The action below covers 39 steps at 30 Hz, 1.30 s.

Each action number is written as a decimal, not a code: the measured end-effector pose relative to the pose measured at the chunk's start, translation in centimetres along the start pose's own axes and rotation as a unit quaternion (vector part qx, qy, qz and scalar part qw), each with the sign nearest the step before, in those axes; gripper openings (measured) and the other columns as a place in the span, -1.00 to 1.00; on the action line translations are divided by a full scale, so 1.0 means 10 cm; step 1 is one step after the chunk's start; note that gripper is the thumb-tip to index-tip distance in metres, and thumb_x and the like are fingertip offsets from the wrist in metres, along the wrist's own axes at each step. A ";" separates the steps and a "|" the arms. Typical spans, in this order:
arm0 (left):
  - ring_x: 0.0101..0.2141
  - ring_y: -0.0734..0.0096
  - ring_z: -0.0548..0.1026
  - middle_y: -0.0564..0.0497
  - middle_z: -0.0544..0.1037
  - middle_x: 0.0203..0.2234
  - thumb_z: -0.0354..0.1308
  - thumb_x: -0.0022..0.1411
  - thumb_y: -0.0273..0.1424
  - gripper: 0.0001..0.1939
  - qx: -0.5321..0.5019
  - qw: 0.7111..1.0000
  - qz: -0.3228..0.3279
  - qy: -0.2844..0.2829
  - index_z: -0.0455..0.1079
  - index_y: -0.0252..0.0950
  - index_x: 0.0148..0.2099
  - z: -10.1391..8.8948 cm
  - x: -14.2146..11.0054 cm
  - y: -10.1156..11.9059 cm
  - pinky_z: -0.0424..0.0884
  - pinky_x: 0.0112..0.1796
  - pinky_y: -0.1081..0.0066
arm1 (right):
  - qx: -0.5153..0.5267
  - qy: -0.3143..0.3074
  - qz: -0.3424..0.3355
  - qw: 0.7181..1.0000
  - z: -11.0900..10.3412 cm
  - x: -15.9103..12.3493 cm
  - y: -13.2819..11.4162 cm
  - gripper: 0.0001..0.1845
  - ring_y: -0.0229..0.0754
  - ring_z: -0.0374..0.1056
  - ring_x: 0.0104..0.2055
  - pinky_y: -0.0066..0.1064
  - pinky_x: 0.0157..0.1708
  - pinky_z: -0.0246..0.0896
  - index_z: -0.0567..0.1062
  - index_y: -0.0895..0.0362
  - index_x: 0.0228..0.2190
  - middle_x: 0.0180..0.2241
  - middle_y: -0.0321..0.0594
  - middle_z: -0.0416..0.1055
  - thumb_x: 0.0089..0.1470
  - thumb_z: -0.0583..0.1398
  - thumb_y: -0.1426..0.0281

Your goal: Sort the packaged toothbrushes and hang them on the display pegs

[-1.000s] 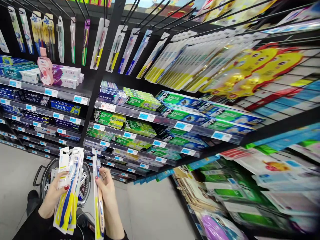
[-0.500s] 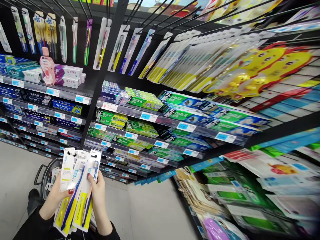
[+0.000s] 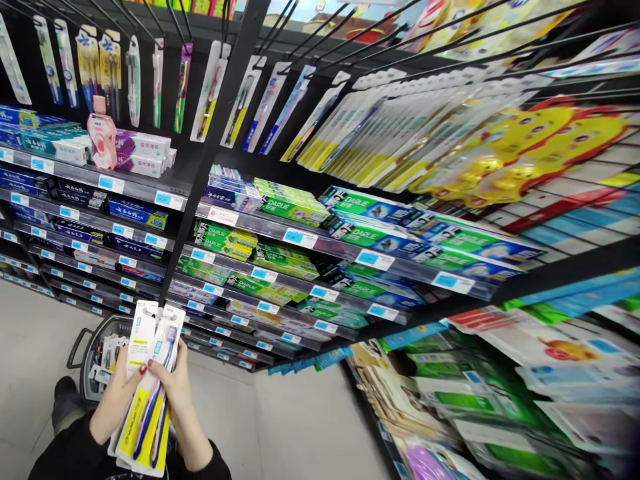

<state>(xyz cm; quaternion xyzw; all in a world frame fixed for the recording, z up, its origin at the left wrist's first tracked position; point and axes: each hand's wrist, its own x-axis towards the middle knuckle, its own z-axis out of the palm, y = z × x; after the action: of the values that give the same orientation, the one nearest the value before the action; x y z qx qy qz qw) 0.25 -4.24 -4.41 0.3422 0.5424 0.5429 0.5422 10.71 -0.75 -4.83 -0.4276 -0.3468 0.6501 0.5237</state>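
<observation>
1. In the head view, I'm seeing the left hand (image 3: 113, 395) curling partway shut, its thumb pressing on a fanned stack of flat white-and-yellow card-backed toothbrush packs (image 3: 131, 427). Its fingers are mostly hiding behind the packs.
2. The right hand (image 3: 174, 383) is bending the same way along the other edge, its thumb lying across the front packs, just beside the left thumb. Both hands are sharing the stack, low in front of the person's body.
3. For a tidy hold, I'm judging that pressing lightly with both thumbs, supporting the cards from behind and evening the edges would be keeping the slick fan from slipping.
4. Near the left hand, a grey plastic basket with a side handle (image 3: 90, 392) is sitting low, partly hidden by that hand; white packaged goods (image 3: 111, 350) are lying inside, too small to identify.
5. Beyond, the black shelves are holding green-and-yellow toothpaste boxes (image 3: 293, 200), with white-and-yellow toothbrush packs on hooks (image 3: 360, 143) hanging above.
</observation>
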 end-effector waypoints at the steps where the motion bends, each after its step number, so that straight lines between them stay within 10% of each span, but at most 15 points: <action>1: -0.05 0.10 0.36 -0.19 0.38 -0.04 0.02 0.11 -0.14 -0.49 0.034 0.999 0.002 0.001 0.08 -0.24 0.06 -0.02 0.00 0.01 0.25 -0.05 0.15 | 0.008 0.018 -0.001 1.000 0.00 0.01 0.04 -0.25 -0.01 0.35 -0.14 -0.19 -0.17 0.25 0.13 0.08 -0.06 -0.18 -0.15 0.40 -0.31 0.32 0.37; 6: -0.02 0.13 0.32 -0.15 0.37 -0.03 -0.01 0.15 -0.19 -0.58 0.088 0.996 0.009 -0.017 0.16 -0.26 0.01 -0.12 0.02 0.00 0.26 -0.05 0.21 | 0.030 0.058 0.012 0.998 -0.07 0.05 0.13 -0.26 -0.02 0.39 -0.23 -0.22 -0.25 0.29 0.15 0.07 -0.07 -0.22 -0.17 0.43 -0.34 0.29 0.37; 15: -0.37 0.18 0.53 -0.06 0.55 -0.41 0.24 -0.03 -0.33 -0.56 -0.156 0.974 -0.153 0.063 0.21 -0.31 -0.10 -0.18 0.09 0.21 0.44 -0.38 0.27 | 0.021 0.127 0.021 0.991 -0.29 0.11 -0.10 -0.36 -0.06 0.39 -0.32 -0.27 -0.33 0.30 0.20 0.08 -0.09 -0.27 -0.20 0.43 -0.28 0.25 0.37; 25: -0.45 0.39 0.53 0.01 0.57 -0.47 0.18 0.07 -0.44 -0.80 -0.278 0.930 -0.241 -0.015 0.35 -0.33 -0.20 -0.11 0.05 0.24 0.43 -0.39 0.44 | 0.097 0.020 0.090 0.991 -0.16 -0.03 -0.19 -0.29 0.09 0.38 -0.17 -0.12 -0.24 0.28 0.14 0.11 0.01 -0.14 -0.06 0.41 -0.23 0.23 0.37; 33: -0.18 0.18 0.49 -0.11 0.57 -0.29 0.08 0.15 -0.46 -0.78 -0.368 0.877 -0.291 -0.105 0.35 -0.38 -0.12 -0.09 -0.01 0.35 0.38 -0.15 0.24 | 0.068 0.056 0.058 0.994 -0.17 0.04 -0.03 -0.30 0.05 0.39 -0.21 -0.19 -0.28 0.30 0.20 0.10 -0.05 -0.19 -0.12 0.44 -0.31 0.25 0.36; 39: -0.27 0.15 0.52 -0.10 0.59 -0.39 0.19 0.04 -0.49 -0.89 -0.265 0.910 -0.310 -0.077 0.38 -0.38 -0.31 -0.03 -0.04 0.28 0.40 -0.21 0.23 | -0.078 0.032 -0.018 0.996 -0.06 0.06 -0.10 -0.35 -0.07 0.34 -0.14 -0.28 -0.14 0.21 0.21 0.09 -0.06 -0.13 -0.18 0.40 -0.27 0.23 0.43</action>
<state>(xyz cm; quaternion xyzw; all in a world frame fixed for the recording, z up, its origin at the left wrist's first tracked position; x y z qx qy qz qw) -0.56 -4.18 -1.69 0.0413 0.4138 0.4437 0.7939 11.58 0.09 -4.28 -0.4817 -0.3870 0.5974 0.5112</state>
